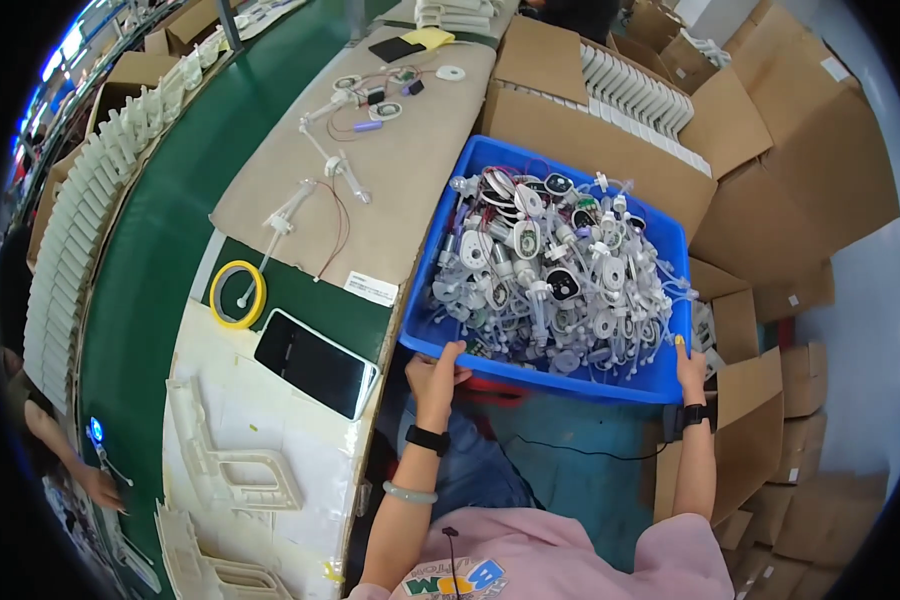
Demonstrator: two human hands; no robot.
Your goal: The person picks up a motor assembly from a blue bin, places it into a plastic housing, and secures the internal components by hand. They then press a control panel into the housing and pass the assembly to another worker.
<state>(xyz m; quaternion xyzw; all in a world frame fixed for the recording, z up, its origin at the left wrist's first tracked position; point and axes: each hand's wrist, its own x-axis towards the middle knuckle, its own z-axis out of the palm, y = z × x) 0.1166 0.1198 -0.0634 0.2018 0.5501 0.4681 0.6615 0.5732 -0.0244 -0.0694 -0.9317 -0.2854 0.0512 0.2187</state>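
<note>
Along the near side of a deep, rectangular blue plastic bin [560, 383], a person's bare left hand [436, 382] pinches the rim close to the left corner, thumb on top and fingers partly out of sight; the bare right hand [689, 370] clasps the right corner, its fingers mostly hidden. Left of the bin runs a brown-sheeted worktop [420, 130]; what bears the bin's weight cannot be seen. Inside the bin lies a loose heap of white oval housings, clear tubing and thin wires [550, 265], piled close to the rim. Tilting the bin could send the top pieces sliding out, since nothing covers them. Clear tubes [682, 293] poking over its right rim might catch on the open brown cardboard box [736, 322] just right of the bin and drag others along, as the heap looks tangled. A white-edged black phone [315, 362] lies left of the bin, near the worktop's edge, where a sideways swing could knock it off. Below the bin, a thin black cable [590, 453] might snag if drawn tight.
</note>
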